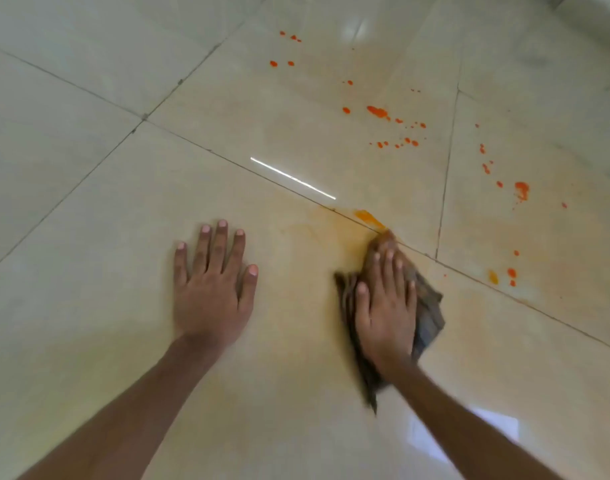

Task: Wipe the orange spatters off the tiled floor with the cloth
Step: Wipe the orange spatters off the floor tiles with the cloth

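In the head view, the wiping looks about half done. The right hand (pixel 386 303) lies flat with straight fingers and presses the cloth (pixel 430 306) on the floor (pixel 89 168). The left hand (pixel 212 282) rests flat beside it, holding nothing. An orange smear (pixel 367 218) lies just ahead of the right fingertips. Next, I think, the cloth must be pushed over it, then on to the spatters (pixel 378 111) farther ahead. No writing can be read.

tiled floor (pixel 89 188): glossy beige | spatters (pixel 378 111): bright orange | cloth (pixel 430 310): grey-brown
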